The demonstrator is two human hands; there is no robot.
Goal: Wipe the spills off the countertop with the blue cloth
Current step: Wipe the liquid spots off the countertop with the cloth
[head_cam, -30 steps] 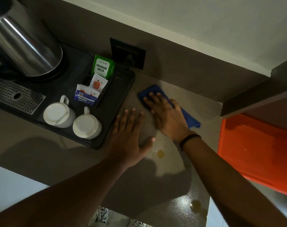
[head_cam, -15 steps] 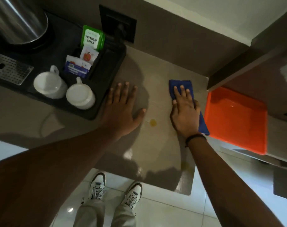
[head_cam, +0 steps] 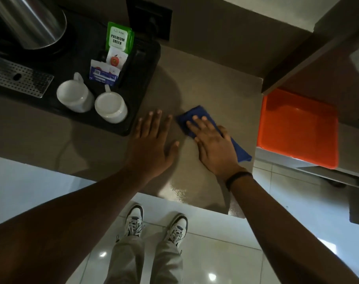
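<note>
The blue cloth lies flat on the grey-brown countertop, near its front right part. My right hand presses down on the cloth with fingers spread, covering its middle; blue corners stick out beyond the fingertips and by the wrist. My left hand rests palm down on the counter just left of the cloth, fingers apart, holding nothing. No yellow spot shows between the hands. A wet sheen glints near the counter's front edge.
A black tray at the left holds two upturned white cups, tea sachets and a steel kettle. An orange bin sits right of the counter's edge. My shoes stand on the tiled floor below.
My right hand has slid the cloth leftward over the place where the yellow spot was; the spot is no longer visible. The left hand has stayed flat on the counter.
</note>
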